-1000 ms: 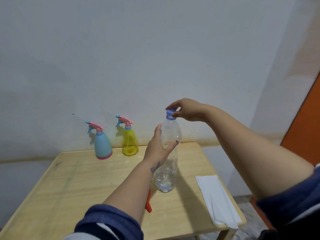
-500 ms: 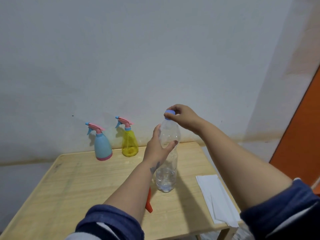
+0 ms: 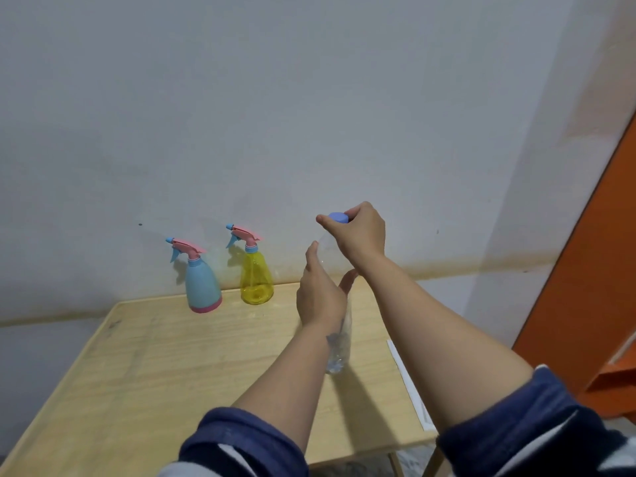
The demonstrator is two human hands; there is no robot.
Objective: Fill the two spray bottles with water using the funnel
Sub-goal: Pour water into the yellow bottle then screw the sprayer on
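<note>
Water bottle (image 3: 339, 352) gripped in my left hand (image 3: 320, 297), right hand (image 3: 361, 232) pinching its cap (image 3: 338, 217); squeezing could spurt water onto the tabletop (image 3: 172, 366).

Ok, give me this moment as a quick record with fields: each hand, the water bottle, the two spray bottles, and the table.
left hand: grips the clear water bottle at mid-body
right hand: pinches the blue cap
water bottle: upright on the wooden table
blue spray bottle: at the table's back edge, spray head on
yellow spray bottle: right of the blue one, spray head on
white paper: near the table's right edge
</note>
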